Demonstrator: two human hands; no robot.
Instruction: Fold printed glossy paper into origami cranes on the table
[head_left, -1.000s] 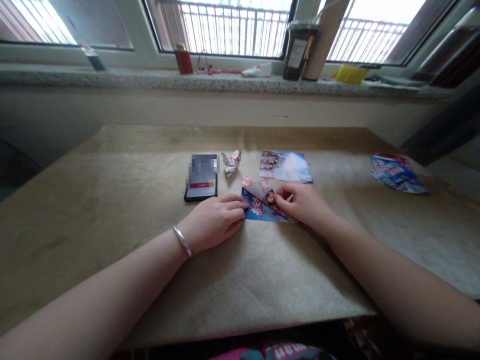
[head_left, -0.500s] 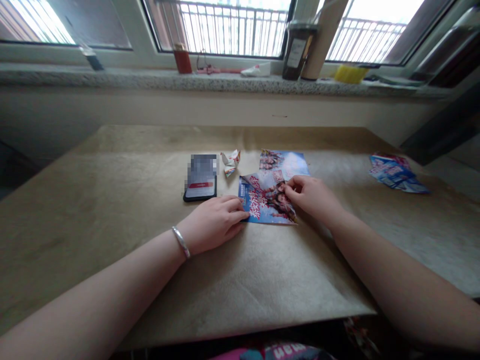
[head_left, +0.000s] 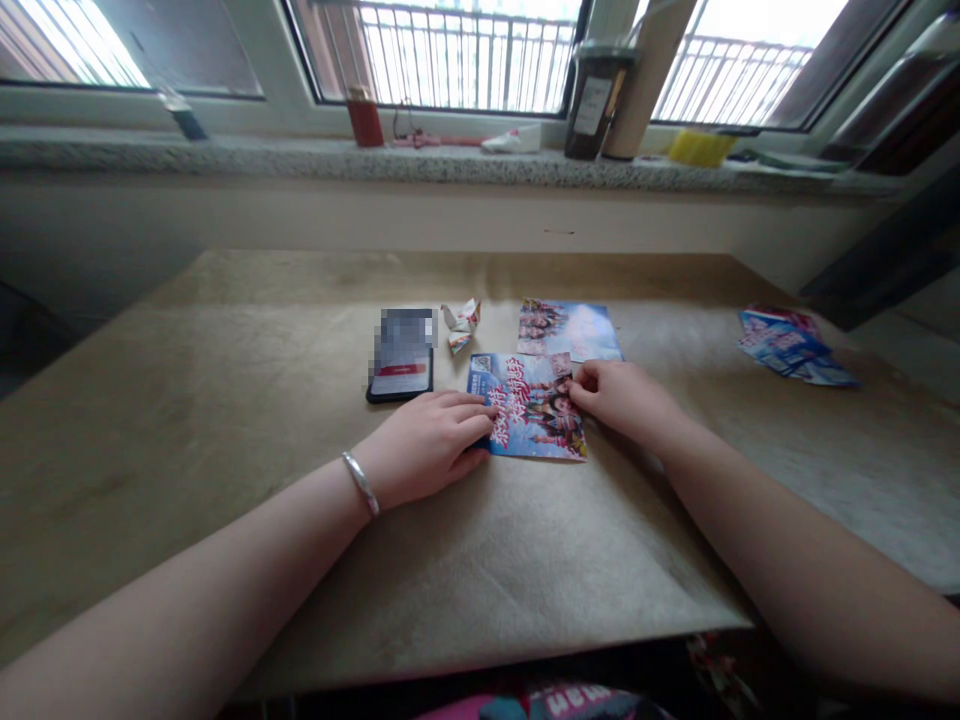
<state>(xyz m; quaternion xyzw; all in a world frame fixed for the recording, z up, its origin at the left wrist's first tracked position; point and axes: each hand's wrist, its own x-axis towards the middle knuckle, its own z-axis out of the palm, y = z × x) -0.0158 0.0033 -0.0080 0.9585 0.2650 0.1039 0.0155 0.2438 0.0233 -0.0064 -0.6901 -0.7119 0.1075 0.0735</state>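
Observation:
A printed blue flyer (head_left: 529,410) with red-and-white lettering lies on the table between my hands. My left hand (head_left: 431,440) rests on its left edge, fingers stretched out and lying on the paper. The thumb and forefinger of my right hand (head_left: 615,400) pinch its right edge. Just behind lies a second printed sheet (head_left: 581,325), pale blue with a picture at its left, partly under the flyer. A small folded paper figure (head_left: 461,325) stands beyond the flyer's left corner. Left of that is a phone (head_left: 403,370) with its screen partly blurred.
Several more blue flyers (head_left: 795,350) lie overlapped at the table's right side. The table (head_left: 225,430) ends at a wall below a stone windowsill (head_left: 465,165). On the sill stand a dark lidded cup (head_left: 592,105), a red container (head_left: 365,118) and a yellow object (head_left: 701,147).
The flyer has turned slightly and now lies flatter, its right side moved a little toward me. My right hand has shifted down slightly with it; the left has barely moved.

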